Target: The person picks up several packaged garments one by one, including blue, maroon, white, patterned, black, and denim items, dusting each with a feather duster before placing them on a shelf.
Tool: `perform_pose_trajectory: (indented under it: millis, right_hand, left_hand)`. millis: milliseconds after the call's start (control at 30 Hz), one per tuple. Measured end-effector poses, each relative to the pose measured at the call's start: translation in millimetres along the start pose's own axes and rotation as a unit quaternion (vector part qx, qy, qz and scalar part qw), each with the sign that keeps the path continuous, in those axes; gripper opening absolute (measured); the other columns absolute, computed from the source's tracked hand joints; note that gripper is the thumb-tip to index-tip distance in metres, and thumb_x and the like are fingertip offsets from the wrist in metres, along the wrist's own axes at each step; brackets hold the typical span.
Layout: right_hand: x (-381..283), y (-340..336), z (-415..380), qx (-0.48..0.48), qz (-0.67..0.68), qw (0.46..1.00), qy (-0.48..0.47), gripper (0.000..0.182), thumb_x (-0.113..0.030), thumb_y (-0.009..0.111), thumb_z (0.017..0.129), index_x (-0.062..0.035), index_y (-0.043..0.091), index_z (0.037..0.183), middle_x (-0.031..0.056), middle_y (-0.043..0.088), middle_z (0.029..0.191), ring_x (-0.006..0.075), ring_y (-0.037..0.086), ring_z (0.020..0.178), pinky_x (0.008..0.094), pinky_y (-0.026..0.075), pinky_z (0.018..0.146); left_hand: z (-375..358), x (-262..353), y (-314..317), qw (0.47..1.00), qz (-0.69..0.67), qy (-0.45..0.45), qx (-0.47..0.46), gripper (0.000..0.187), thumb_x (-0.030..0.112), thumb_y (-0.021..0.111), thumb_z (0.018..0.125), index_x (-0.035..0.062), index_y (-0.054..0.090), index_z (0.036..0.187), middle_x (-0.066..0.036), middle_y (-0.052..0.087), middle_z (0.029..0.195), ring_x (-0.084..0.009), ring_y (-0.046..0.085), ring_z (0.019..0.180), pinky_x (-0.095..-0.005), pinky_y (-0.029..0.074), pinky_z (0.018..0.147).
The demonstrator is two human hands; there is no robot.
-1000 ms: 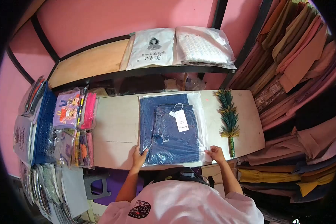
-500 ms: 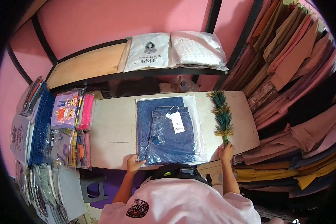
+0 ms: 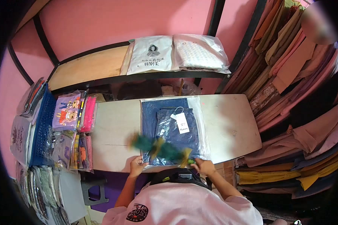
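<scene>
A folded pair of blue jeans (image 3: 168,123) in a clear plastic bag (image 3: 203,138) lies on the table, with a white hang tag (image 3: 183,123) on top. My left hand (image 3: 138,166) is closed at the bag's lower left corner, thumb and fingers pinching its edge. Wrapped round the handle of a feather duster (image 3: 165,150), my right hand (image 3: 205,167) is at the table's front edge. The duster's green and yellow feathers are smeared by motion and lie across the lower part of the bag, hiding some of the jeans.
Bagged clothes (image 3: 67,112) are stacked at the table's left end beside a blue basket (image 3: 39,135). Behind the table (image 3: 233,127), a shelf (image 3: 90,65) bears white packaged garments (image 3: 151,54). Hanging clothes (image 3: 289,75) crowd the right side. A grey stool (image 3: 95,191) stands below.
My right hand has swung the feather duster from the right of the bag leftward across its lower part. My left hand stays at the bag's corner.
</scene>
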State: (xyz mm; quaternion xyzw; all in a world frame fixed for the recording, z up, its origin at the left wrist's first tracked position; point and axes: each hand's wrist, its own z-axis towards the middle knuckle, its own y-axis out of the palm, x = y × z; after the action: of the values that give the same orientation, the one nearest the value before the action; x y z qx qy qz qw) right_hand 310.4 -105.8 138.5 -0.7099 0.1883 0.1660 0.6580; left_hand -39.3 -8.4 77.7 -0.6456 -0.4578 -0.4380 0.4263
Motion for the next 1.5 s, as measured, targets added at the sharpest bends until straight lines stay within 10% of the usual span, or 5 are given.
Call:
perform_pose_trajectory:
  millis: [300,667,967,1233,1500]
  right_hand:
    - [27.3,-19.3,40.3,0.193,-0.035,0.934,0.299,0.034,-0.038,0.042,0.086,-0.004,0.046,0.085,0.0255,0.056,0.063,0.0433,0.055,0.061,0.0506,0.043,0.053]
    - [-43.6,20.1,55.6,-0.001,-0.085,0.996,-0.005,0.039,-0.046,0.04,0.084,-0.0075,0.044,0.088,0.0177,0.059,0.064,0.0363,0.058,0.057,0.0459,0.046,0.049]
    - [105.7,2.4,14.4,0.294,0.135,0.875,0.361,0.044,-0.04,0.041,0.086,0.0027,0.049,0.085,0.0265,0.056,0.071,0.0455,0.053,0.068,0.0496,0.041,0.06]
    - [149.6,15.1,13.8,0.308,0.473,0.755,0.333,0.036,-0.042,0.038,0.089,-0.0107,0.044,0.071,-0.0004,0.038,0.047,0.0106,0.036,0.032,0.0236,0.028,0.03]
    - [133.7,-7.4,3.4,0.249,0.577,0.699,0.341,0.036,-0.042,0.039,0.089,-0.01,0.045,0.073,0.0003,0.039,0.049,0.0119,0.036,0.034,0.0252,0.027,0.031]
  left_hand:
    - [-4.5,23.7,-5.4,0.999,0.044,-0.001,-0.029,0.036,-0.003,0.07,0.065,-0.0023,0.054,0.097,-0.009,0.062,0.079,-0.0141,0.059,0.066,-0.0254,0.048,0.057]
    - [12.2,22.8,-27.1,0.984,0.112,-0.057,-0.123,0.04,0.004,0.072,0.064,-0.0018,0.053,0.098,-0.009,0.062,0.076,-0.0125,0.058,0.067,-0.0238,0.046,0.056]
    - [116.6,33.1,18.8,0.981,0.143,0.088,0.093,0.048,0.011,0.073,0.063,-0.0022,0.049,0.103,-0.01,0.059,0.088,-0.0167,0.058,0.078,-0.0282,0.047,0.068]
    - [100.7,194.2,1.3,0.961,-0.178,-0.193,-0.083,0.018,0.006,0.061,0.064,-0.0018,0.059,0.08,-0.01,0.061,0.068,-0.0204,0.06,0.055,-0.0321,0.05,0.053]
    - [72.1,264.1,77.7,0.991,-0.087,0.106,-0.004,0.048,-0.005,0.055,0.059,0.0021,0.046,0.105,-0.005,0.054,0.09,-0.0133,0.054,0.08,-0.0255,0.044,0.071]
